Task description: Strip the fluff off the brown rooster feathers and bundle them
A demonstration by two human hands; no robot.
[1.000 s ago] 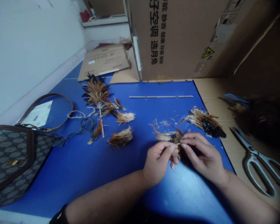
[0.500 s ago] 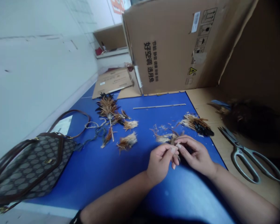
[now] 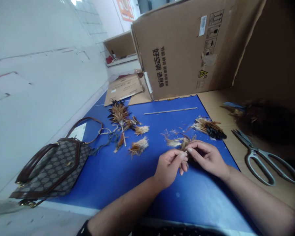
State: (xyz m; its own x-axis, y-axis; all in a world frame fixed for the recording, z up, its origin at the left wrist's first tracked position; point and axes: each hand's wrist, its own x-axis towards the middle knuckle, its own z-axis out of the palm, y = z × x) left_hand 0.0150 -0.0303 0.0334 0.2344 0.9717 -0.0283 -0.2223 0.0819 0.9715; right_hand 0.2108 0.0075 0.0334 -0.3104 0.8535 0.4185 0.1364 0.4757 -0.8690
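Observation:
My left hand (image 3: pixel 169 166) and my right hand (image 3: pixel 206 158) meet over the blue mat (image 3: pixel 118 170), fingertips pinched together on a small bundle of brown feathers (image 3: pixel 180 142). The bundle's lower part is hidden under my fingers. A darker tuft of tan and black feathers (image 3: pixel 209 127) lies just beyond my right hand. Further left, a feathered stick (image 3: pixel 120 115) and loose feather clumps (image 3: pixel 139 146) rest on the mat.
Large metal scissors (image 3: pixel 263 160) lie on cardboard at the right, beside a dark feather heap (image 3: pixel 263 118). A patterned handbag (image 3: pixel 51 168) sits at the mat's left edge. A thin stick (image 3: pixel 170 111) lies before a big cardboard box (image 3: pixel 184 49).
The view has tilted up and swung, showing more wall and box. Both hands stay pinched on the feather bundle in about the same spot on the mat.

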